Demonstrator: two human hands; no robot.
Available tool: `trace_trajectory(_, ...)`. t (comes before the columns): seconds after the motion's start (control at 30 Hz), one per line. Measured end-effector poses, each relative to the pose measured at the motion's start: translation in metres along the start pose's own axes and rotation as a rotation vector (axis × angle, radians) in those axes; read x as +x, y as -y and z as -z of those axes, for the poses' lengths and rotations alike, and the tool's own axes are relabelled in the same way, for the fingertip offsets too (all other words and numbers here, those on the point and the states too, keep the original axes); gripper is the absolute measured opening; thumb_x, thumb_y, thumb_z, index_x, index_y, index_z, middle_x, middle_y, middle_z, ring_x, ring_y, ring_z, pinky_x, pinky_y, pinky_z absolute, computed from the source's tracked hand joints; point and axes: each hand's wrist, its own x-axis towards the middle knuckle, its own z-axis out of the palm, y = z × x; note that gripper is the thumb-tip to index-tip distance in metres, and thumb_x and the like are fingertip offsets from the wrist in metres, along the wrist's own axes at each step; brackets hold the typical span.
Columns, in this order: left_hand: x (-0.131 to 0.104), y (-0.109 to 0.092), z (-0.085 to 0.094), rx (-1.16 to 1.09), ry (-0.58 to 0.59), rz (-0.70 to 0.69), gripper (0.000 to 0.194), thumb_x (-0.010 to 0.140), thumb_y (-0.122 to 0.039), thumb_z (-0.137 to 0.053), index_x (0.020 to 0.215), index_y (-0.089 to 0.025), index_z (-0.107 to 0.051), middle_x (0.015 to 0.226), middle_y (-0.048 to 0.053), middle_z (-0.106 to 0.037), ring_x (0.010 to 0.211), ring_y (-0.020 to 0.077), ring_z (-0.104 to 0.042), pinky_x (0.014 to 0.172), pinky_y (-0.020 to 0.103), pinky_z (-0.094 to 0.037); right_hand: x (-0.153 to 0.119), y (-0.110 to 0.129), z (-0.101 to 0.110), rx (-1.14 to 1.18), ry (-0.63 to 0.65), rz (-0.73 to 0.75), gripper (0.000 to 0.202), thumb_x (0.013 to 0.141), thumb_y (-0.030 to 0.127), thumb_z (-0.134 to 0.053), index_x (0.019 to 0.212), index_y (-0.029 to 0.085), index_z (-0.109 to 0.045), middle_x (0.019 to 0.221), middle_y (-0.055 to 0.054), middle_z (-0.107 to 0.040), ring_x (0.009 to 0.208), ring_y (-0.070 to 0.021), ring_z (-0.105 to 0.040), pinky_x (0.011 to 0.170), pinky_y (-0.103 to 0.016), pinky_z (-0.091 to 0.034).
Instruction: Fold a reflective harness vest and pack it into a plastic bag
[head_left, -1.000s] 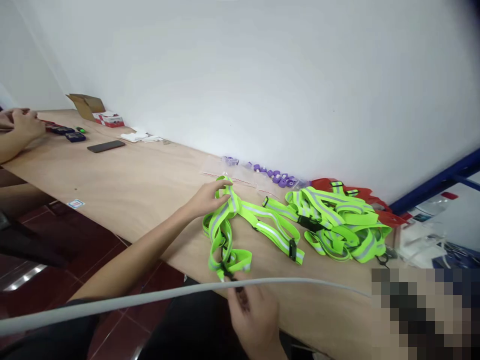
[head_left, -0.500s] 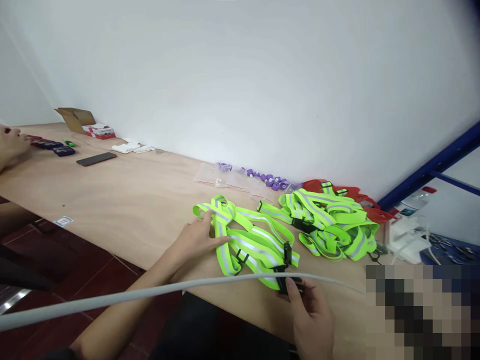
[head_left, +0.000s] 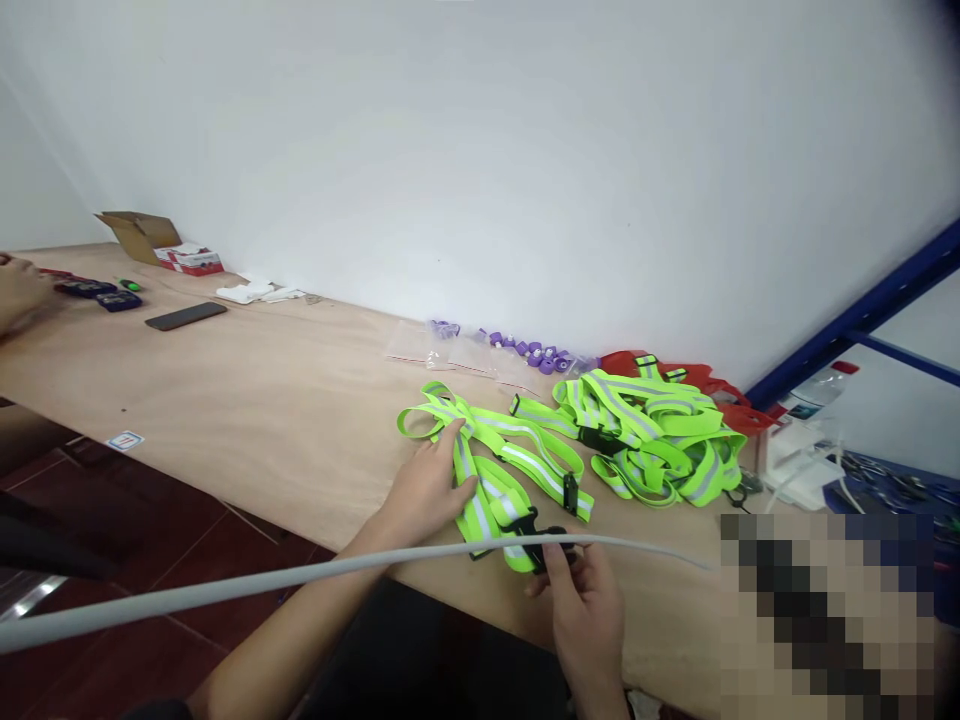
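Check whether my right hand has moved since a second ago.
Yes. Judged against the purple pieces by the wall, your right hand has moved rightward, nearer the green strap pile.

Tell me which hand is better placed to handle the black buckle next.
Probably the right hand: it holds the black buckle, while the left hand rests on the green strap, farther away.

one loose green harness, one strap heap, one bottle, one brown box
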Motion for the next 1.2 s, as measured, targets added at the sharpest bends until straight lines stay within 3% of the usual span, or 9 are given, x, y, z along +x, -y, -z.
trace_trajectory(0.13, 0.003, 0.007, 0.003, -0.204, -0.113, -0.076, 0.054, 0.09, -0.024, -0.053, 0.143, -0.018, -0.042, 0.094, 0.009, -0.062, 0.088, 0.0286, -0.062, 0.077, 0.04, -0.048, 0.007, -0.009, 0.001, 0.034, -0.011, 0.023, 0.044, 0.079, 0.058, -0.075, 0.093, 0.018, -0.063, 0.07, 0.003, -0.065, 0.043, -0.0114, -0.058, 0.044, -0.024, -0.05)
trace_trajectory(0.23, 0.006, 0.012, 0.013, -0.623, -0.14, -0.114, 0.045, 0.092, -0.029, -0.059, 0.135, -0.021, -0.048, 0.084, 0.002, -0.055, 0.079, 0.0211, -0.058, 0.072, 0.033, -0.048, 0.014, -0.011, 0.006, 0.051, -0.093, 0.044, 0.045, 0.076, 0.059, -0.076, 0.091, 0.018, -0.063, 0.072, 0.001, -0.067, 0.044, -0.0107, -0.055, 0.042, -0.023, -0.048)
trace_trajectory(0.4, 0.009, 0.014, 0.038, -1.181, 0.091, -0.062, 0.044, 0.083, -0.036, -0.077, 0.12, -0.023, -0.058, 0.096, 0.003, -0.063, 0.077, 0.0158, -0.061, 0.066, 0.025, -0.048, 0.028, 0.003, 0.006, 0.016, -0.162, 0.085, 0.048, 0.07, 0.059, -0.079, 0.09, 0.017, -0.066, 0.07, -0.002, -0.068, 0.053, -0.015, -0.06, 0.047, -0.025, -0.05)
trace_trajectory(0.53, 0.007, 0.005, 0.051, -1.236, 0.187, -0.036, 0.041, 0.079, -0.036, -0.082, 0.112, -0.021, -0.063, 0.103, 0.006, -0.069, 0.078, 0.0166, -0.065, 0.064, 0.025, -0.049, 0.04, 0.014, -0.01, -0.049, -0.018, 0.153, 0.041, 0.073, 0.052, -0.077, 0.092, 0.017, -0.073, 0.084, -0.008, -0.075, 0.074, -0.0224, -0.069, 0.065, -0.032, -0.057)
trace_trajectory(0.7, -0.002, -0.014, 0.056, -1.217, 0.356, -0.082, 0.033, 0.082, -0.038, -0.077, 0.109, -0.023, -0.063, 0.128, 0.011, -0.07, 0.117, 0.0311, -0.065, 0.094, 0.044, -0.051, 0.05, 0.018, -0.037, -0.168, 0.189, 0.229, 0.034, 0.083, 0.047, -0.068, 0.1, 0.019, -0.077, 0.071, -0.003, -0.07, 0.058, -0.0172, -0.058, 0.055, -0.029, -0.049)
trace_trajectory(0.8, -0.005, -0.017, 0.058, -1.204, 0.368, -0.093, 0.033, 0.081, -0.039, -0.074, 0.109, -0.024, -0.063, 0.136, 0.011, -0.065, 0.128, 0.0341, -0.059, 0.103, 0.049, -0.048, 0.052, 0.022, -0.044, -0.281, 0.29, 0.342, 0.028, 0.083, 0.041, -0.066, 0.098, 0.022, -0.079, 0.076, -0.004, -0.071, 0.063, -0.0184, -0.059, 0.061, -0.031, -0.05)
trace_trajectory(0.9, -0.003, -0.012, 0.062, -1.173, 0.25, -0.089, 0.044, 0.081, -0.046, -0.067, 0.12, -0.026, -0.059, 0.148, 0.01, -0.056, 0.133, 0.0367, -0.054, 0.103, 0.053, -0.049, 0.048, 0.026, -0.041, -0.314, 0.431, 0.408, 0.02, 0.084, 0.035, -0.066, 0.092, 0.023, -0.079, 0.086, -0.006, -0.075, 0.08, -0.0224, -0.066, 0.075, -0.034, -0.053)
trace_trajectory(1.03, 0.005, 0.001, 0.073, -1.211, -0.052, -0.18, 0.054, 0.088, -0.049, -0.05, 0.139, -0.03, -0.049, 0.158, 0.007, -0.044, 0.143, 0.0347, -0.043, 0.11, 0.055, -0.044, 0.034, 0.027, -0.024, -0.241, 0.623, 0.36, 0.016, 0.087, 0.033, -0.067, 0.084, 0.023, -0.079, 0.085, -0.004, -0.076, 0.084, -0.0233, -0.069, 0.079, -0.036, -0.056)
trace_trajectory(1.2, 0.023, 0.024, 0.091, -1.367, -0.38, -0.276, 0.044, 0.087, -0.043, -0.054, 0.13, -0.033, -0.06, 0.156, 0.002, -0.046, 0.149, 0.0325, -0.034, 0.113, 0.052, -0.043, 0.01, 0.022, 0.007, -0.219, 0.658, 0.432, 0.013, 0.087, 0.027, -0.07, 0.09, 0.028, -0.082, 0.092, -0.005, -0.079, 0.09, -0.0241, -0.073, 0.083, -0.038, -0.06)
